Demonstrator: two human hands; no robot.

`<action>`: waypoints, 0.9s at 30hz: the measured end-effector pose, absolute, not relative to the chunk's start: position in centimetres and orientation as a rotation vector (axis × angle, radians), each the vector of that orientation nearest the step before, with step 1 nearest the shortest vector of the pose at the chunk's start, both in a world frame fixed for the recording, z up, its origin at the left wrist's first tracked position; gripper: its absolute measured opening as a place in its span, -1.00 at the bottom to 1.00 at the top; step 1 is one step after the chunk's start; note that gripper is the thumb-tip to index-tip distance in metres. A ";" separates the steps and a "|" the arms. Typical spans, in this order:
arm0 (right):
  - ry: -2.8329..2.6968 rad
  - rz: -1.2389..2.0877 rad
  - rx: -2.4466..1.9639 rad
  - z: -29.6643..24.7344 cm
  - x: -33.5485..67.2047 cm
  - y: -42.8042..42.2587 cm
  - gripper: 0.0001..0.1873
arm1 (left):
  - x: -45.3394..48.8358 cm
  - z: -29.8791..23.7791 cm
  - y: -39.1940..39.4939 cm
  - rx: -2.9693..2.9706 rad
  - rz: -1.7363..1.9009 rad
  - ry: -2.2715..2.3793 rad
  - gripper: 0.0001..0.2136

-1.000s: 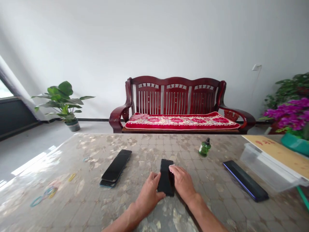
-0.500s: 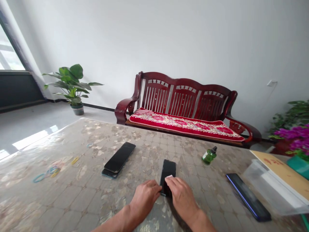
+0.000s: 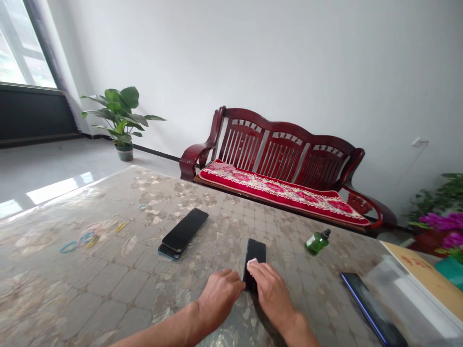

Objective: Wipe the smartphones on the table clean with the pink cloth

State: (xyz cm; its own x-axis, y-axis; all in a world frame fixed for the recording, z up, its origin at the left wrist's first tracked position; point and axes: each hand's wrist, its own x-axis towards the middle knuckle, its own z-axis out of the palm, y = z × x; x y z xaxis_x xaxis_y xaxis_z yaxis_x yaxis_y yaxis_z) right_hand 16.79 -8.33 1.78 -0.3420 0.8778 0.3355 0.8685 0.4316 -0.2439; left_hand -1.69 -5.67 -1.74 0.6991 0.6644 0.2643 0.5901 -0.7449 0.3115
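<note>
A black smartphone lies on the table in front of me, its long side pointing away. My left hand is closed at its near left edge, fingertips pressed against the side. Over the screen is my right hand, fingers pinched on a small pale pink cloth that touches the glass. The right hand covers the phone's near right part. Further left, another black smartphone rests askew on top of a blue-edged phone.
A green spray bottle stands to the right. Nearer is a blue-edged phone, beside a clear plastic box with a tan folder on it. Coloured rubber bands lie at left. Behind the table is a wooden bench.
My view has turned and tilted slightly, shifting the surroundings. The cloth under my right fingers has moved a little toward the phone's left edge. My left hand stays at the phone's edge.
</note>
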 end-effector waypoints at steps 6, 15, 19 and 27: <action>-2.127 -0.149 -1.515 1.0 21.4 -8.4 -0.46 | -1.8 -1.3 -5.5 2.596 0.499 1.026 -0.84; -1.967 -0.083 -1.729 0.6 23.1 -6.7 -0.56 | -2.1 0.1 -4.1 2.328 0.408 1.152 -0.77; -1.778 0.179 -1.807 -0.1 20.9 -7.6 -0.51 | -1.5 1.4 -3.3 2.136 0.412 1.229 -0.80; -1.714 0.367 -2.015 0.8 18.7 -6.7 -0.60 | 2.1 1.9 -1.0 1.657 0.374 1.361 -0.86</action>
State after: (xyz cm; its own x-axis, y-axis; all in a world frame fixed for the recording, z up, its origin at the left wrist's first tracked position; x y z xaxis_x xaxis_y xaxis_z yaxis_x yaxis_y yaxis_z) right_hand 18.71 -6.68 0.82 0.1852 0.9781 0.0953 0.8534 -0.1119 -0.5092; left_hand 2.08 -1.03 1.92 0.3400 0.8884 -0.3085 0.6061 0.0438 0.7942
